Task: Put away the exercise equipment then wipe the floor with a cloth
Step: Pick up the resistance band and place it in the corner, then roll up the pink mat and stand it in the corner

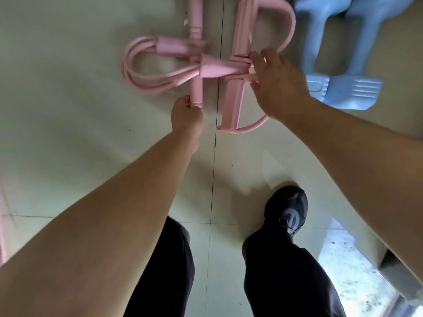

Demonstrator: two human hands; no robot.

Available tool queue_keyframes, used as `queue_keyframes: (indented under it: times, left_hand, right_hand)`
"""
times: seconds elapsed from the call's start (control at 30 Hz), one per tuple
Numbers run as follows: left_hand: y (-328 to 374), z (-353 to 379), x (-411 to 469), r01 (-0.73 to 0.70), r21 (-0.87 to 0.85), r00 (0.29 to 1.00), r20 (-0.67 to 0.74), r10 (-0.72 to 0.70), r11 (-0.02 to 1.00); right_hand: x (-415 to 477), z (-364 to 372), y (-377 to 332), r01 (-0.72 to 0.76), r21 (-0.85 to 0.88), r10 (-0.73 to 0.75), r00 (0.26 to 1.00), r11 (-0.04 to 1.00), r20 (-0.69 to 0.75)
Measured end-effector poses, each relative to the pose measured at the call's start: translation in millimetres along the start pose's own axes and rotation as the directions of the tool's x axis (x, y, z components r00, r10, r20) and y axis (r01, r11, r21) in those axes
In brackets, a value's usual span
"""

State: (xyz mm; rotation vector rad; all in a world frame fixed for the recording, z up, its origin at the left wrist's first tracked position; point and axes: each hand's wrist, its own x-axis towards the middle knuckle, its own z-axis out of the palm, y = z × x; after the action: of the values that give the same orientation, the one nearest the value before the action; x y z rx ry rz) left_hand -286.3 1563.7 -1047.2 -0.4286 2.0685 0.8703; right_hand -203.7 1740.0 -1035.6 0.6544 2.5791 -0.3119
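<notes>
The tiled floor [68, 133] fills the view, and all the equipment lies on it at the far side, ahead of the person's feet. A pair of blue dumbbells [332, 30] sits to the right, its long axis running away from the person. Just to its left is the pink pull-rope exerciser [212, 69], which is the thing in hand. Its two rigid parts, the round handle bar [196, 88] and the flat pedal bar [233, 99], lie side by side and also point away from the person, while the tubes [137, 72] loop out to the left. Both bars therefore present their near ends to the arms. The left hand [186, 115] is clenched round the near end of the handle bar. The right hand [277, 85] reaches further, over the middle of the pedal bar where the straps cross, fingers spread and touching them (motion blur hides whether they have closed). A lift would likely need both bars raised together, since the tubes tie them.
</notes>
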Motion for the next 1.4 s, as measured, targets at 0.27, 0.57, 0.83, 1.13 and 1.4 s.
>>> queue_keyframes:
  times: [0.27,0.57,0.83,1.13,1.4]
  left_hand:
    - [28.2,-59.9,-60.0,-0.421,0.692,0.849,0.074,0.523,0.586]
    - [195.5,-206.4,-238.1,-0.547,0.819,0.425,0.094,0.901,0.173]
    - [322.0,-397.5,-516.8,-0.42,0.87,0.202,-0.189,0.961,0.26]
    - [248.1,-645.4,-766.5,-0.123,0.823,-0.036,-0.562,0.826,0.554]
    - [-3.8,-808.3,-903.0,0.102,0.654,-0.088,-0.745,0.662,0.75]
  right_hand:
    - [-47.2,-63.5,-6.9,-0.098,0.082,0.102,0.994,0.992,-0.039]
    - [-148.9,-305.6,-44.5,-0.008,0.134,0.055,0.935,0.991,-0.35]
    - [-280.0,-580.3,-135.1,0.19,0.159,-0.041,0.756,0.969,-0.654]
    - [-417.2,-806.9,-334.0,0.605,-0.147,-0.446,0.38,0.782,-0.81]
    - [-594.5,-779.1,-591.3,0.82,-0.299,-0.563,0.034,0.488,-0.826]
